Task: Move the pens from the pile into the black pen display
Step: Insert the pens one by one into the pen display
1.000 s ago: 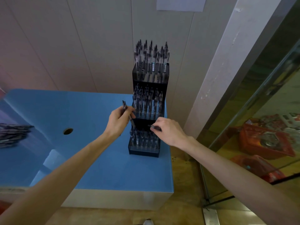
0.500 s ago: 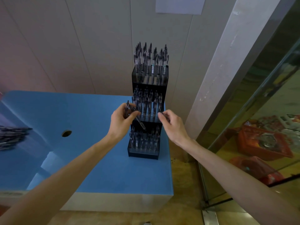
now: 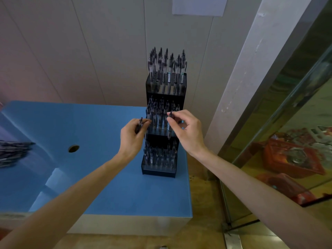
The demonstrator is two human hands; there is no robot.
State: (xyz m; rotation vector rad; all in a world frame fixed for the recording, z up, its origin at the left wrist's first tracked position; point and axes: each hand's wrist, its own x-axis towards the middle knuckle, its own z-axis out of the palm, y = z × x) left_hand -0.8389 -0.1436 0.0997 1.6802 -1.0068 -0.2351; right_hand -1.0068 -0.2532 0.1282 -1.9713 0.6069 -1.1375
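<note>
Forearms: both reach forward from the lower frame edge over the blue table (image 3: 107,194), converging on the display (image 3: 159,166) at the table's far right corner.

Left hand (image 3: 131,139): raised at the left side of the middle tier, knuckles toward the camera, fingers curled round a spare pen (image 3: 139,125) whose upper end sticks out above the fist. Grasping, held in reserve.

Right hand (image 3: 186,132): raised at the right front of the middle tier, wrist cocked. Thumb and forefinger pinch a second pen (image 3: 170,123) near its top; the barrel hangs roughly upright, its lower end at the tier's front right. The other fingers are loosely bent. Whether the tip is already in a slot cannot be told.

Step in hand, as judged: seating the right-hand pen in the middle tier. The next move calls for lining the tip up with a free hole among close neighbours, lowering it straight, then letting go; after that the spare pen would need passing across or seating from the left.

Display: black, three stepped tiers. Pens stand upright in all three, the top tier (image 3: 166,81) well filled.

Table, left part: round hole (image 3: 73,148) in the top.

Pile (image 3: 12,151): dark pens lying at the left frame edge, well apart from the display. Work remains.

Behind: pale panelled wall (image 3: 89,51).
</note>
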